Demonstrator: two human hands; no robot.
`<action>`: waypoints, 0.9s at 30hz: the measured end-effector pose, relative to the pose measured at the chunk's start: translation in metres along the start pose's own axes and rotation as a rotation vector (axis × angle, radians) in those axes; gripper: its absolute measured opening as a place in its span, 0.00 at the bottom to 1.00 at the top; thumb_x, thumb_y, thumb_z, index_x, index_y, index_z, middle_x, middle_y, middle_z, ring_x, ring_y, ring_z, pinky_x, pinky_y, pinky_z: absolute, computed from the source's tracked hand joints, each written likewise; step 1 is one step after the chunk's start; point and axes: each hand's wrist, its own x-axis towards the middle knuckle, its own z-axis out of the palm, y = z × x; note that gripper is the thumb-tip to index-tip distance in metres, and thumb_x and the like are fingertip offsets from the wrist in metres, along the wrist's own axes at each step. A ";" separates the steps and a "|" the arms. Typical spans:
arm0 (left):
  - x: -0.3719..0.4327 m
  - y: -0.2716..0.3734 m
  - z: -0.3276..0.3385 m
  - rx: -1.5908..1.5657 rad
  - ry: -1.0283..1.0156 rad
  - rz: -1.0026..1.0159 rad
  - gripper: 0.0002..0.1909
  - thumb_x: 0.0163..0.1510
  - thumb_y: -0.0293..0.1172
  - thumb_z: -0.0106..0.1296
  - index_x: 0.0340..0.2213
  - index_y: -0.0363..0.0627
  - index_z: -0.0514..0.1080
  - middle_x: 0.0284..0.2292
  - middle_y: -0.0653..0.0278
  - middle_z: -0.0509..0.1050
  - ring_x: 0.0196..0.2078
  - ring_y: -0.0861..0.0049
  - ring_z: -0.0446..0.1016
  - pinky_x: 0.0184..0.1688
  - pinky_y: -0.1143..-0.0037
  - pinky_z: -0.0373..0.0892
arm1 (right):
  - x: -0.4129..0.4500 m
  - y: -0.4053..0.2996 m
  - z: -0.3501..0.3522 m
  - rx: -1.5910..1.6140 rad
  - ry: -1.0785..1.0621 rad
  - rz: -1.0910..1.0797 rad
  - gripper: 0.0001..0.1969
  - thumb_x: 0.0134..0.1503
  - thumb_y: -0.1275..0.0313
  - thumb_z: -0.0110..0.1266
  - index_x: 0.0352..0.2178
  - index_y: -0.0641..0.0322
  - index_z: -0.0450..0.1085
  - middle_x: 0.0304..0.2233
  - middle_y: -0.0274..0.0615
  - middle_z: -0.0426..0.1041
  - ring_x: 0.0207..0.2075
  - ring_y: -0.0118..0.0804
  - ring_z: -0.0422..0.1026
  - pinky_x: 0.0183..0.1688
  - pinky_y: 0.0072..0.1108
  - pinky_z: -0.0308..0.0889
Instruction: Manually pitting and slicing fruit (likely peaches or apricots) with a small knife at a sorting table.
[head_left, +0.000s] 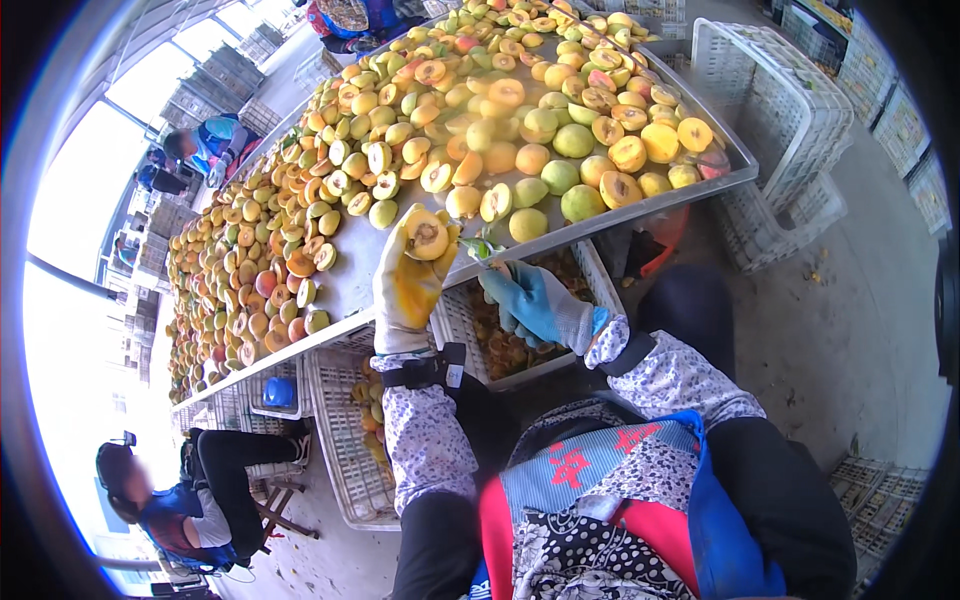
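My left hand (415, 281), in a white glove stained yellow, holds a halved yellow peach (428, 235) with its cut face up and the brown stone hollow showing. Just to its right, my right hand (536, 300) wears a blue-coated glove, fingers curled, at the near edge of the metal table (349, 289). Green leaves (481, 247) show at the right fingertips; whether those fingers grip them or some small tool is hidden. Whole peaches (528, 224) and cut halves (496, 202) lie on the tabletop right beyond both hands.
Below the table edge stand a white plastic crate (600, 281) of fruit scraps and another crate (349, 450) with peaches. An orange-red container (671, 232) is under the table's right side. Stacked crates (780, 112) stand at right. A seated person (180, 517) is at lower left; others work farther off.
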 end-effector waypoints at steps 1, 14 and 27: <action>-0.003 -0.002 0.010 -0.092 0.004 -0.021 0.27 0.62 0.42 0.48 0.57 0.38 0.61 0.54 0.46 0.66 0.56 0.54 0.68 0.56 0.62 0.70 | 0.003 -0.001 0.002 -0.048 0.031 -0.027 0.26 0.62 0.47 0.47 0.41 0.64 0.70 0.21 0.43 0.73 0.19 0.38 0.74 0.22 0.27 0.69; -0.019 -0.033 0.049 0.056 0.202 0.179 0.25 0.63 0.45 0.43 0.50 0.33 0.68 0.46 0.48 0.74 0.47 0.56 0.74 0.49 0.62 0.72 | 0.022 0.008 0.016 -0.545 0.309 -0.532 0.17 0.61 0.58 0.53 0.37 0.65 0.68 0.27 0.60 0.74 0.31 0.64 0.73 0.29 0.44 0.67; -0.028 -0.030 0.061 0.249 0.385 0.161 0.25 0.64 0.46 0.43 0.38 0.29 0.74 0.33 0.51 0.77 0.33 0.69 0.76 0.41 0.72 0.73 | 0.033 0.036 0.021 -0.628 0.199 -0.488 0.19 0.61 0.53 0.49 0.40 0.59 0.69 0.27 0.59 0.74 0.31 0.64 0.73 0.32 0.46 0.68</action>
